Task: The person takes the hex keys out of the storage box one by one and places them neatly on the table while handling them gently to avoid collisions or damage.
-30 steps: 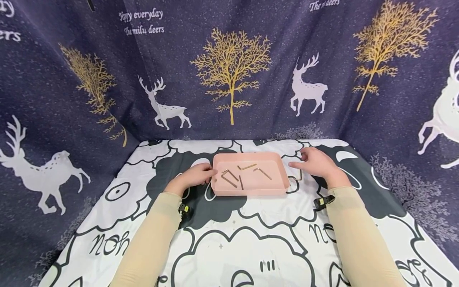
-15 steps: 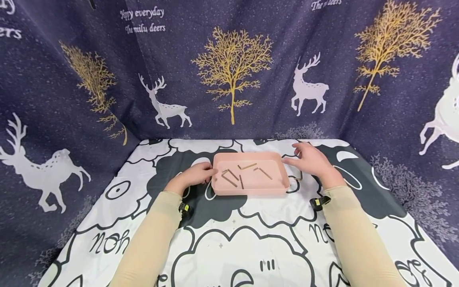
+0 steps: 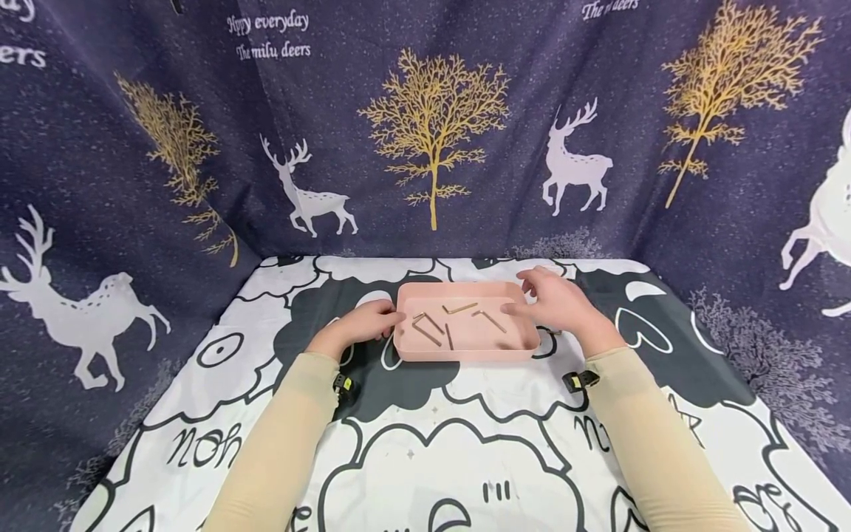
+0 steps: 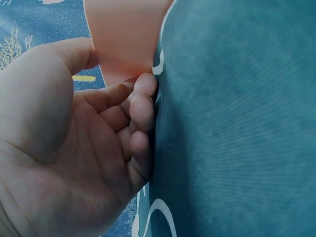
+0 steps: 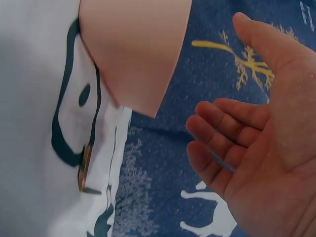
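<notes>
Bare right hand [image 3: 561,303] shifting leftward since earlier frame. Left to right, I'm watching bare left hand [image 3: 366,323] pinching left wall of shallow pink rectangular tray [image 3: 465,355] sitting on black-and-white patterned cloth [image 3: 399,473]; L-shaped brass-coloured metal rods [image 3: 463,308] lying inside; right hand hovering over right end, releasing everything, fingers hanging loose; similar rod [image 5: 85,167] lying just outside.

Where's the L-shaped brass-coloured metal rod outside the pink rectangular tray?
In the right wrist view, the rod lies at lower left on the white patterned cloth, below the tray.
</notes>
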Tool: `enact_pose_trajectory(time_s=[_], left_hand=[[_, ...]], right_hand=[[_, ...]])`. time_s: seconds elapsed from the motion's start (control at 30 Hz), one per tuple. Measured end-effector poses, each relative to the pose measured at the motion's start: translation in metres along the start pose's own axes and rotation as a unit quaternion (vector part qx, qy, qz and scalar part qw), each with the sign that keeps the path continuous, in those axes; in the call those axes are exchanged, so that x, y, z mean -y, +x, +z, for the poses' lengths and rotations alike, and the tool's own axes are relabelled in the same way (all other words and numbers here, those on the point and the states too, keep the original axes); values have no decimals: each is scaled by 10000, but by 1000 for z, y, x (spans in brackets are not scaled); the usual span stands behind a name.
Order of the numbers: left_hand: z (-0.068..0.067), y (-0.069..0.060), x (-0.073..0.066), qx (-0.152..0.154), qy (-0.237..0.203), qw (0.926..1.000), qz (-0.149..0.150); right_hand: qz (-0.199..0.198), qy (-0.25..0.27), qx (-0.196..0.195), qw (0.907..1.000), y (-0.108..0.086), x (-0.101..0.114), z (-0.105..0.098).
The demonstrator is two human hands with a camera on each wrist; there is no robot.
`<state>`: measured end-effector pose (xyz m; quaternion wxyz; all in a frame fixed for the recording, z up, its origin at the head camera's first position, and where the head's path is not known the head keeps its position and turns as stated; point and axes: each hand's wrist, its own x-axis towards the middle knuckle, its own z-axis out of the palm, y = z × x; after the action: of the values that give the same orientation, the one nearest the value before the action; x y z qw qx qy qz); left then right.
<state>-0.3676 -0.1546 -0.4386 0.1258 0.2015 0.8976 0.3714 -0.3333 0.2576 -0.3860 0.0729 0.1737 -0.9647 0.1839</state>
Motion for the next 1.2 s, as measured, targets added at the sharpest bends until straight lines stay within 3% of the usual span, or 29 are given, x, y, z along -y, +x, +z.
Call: enact_pose_trajectory(time_s=[0.6,0.8,1.03,1.2], left_hand=[[-1,0,-2,-19,65,10000,-27],[-1,-2,-3,-12,69,10000,-28],[-1,-2,-4,29,73,10000,21],[-1,-2,-4,24,77,10000,12]], right_hand=[[-712,-224,463,9961,3,41,25],[-1037,-198,820,9910,9,57,38],[-945,-132,1385,9858,16,68,48],[-1079,-190,1513,9824,22,71,51]])
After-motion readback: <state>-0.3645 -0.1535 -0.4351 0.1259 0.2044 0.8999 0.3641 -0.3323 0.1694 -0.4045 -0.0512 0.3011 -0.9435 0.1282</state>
